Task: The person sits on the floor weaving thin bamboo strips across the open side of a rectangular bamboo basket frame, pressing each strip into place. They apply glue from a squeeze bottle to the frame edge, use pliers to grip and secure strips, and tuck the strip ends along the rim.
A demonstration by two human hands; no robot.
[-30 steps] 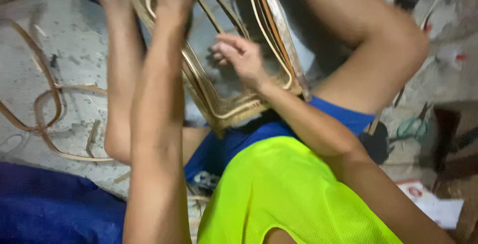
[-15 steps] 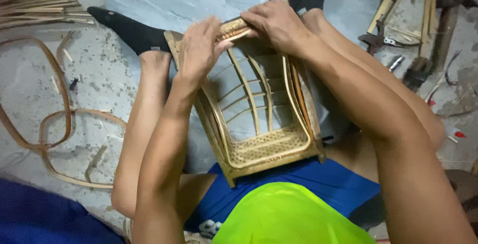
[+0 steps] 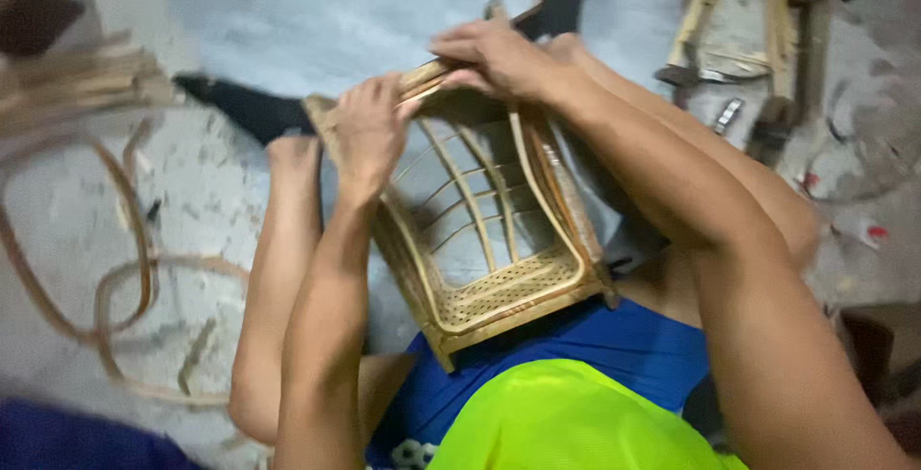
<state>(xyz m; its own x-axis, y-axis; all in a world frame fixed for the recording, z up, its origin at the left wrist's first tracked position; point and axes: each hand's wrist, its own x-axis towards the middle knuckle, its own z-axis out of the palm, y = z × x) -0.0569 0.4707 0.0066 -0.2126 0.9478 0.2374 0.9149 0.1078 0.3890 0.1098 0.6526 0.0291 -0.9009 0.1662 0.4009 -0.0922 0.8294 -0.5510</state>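
Head view: left hand (image 3: 369, 129) and right hand (image 3: 499, 56), each grip closed on the top rail of a rattan chair (image 3: 489, 240) between the legs.

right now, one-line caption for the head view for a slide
Both hands, left hand and right hand, grasp the far edge of a small rattan chair frame lying between the person's legs on a concrete floor.

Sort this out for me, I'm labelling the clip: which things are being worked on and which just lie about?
In hand: small rattan chair, left hand, right hand.
Lying about: cane loops, cane bundle, wooden pieces.
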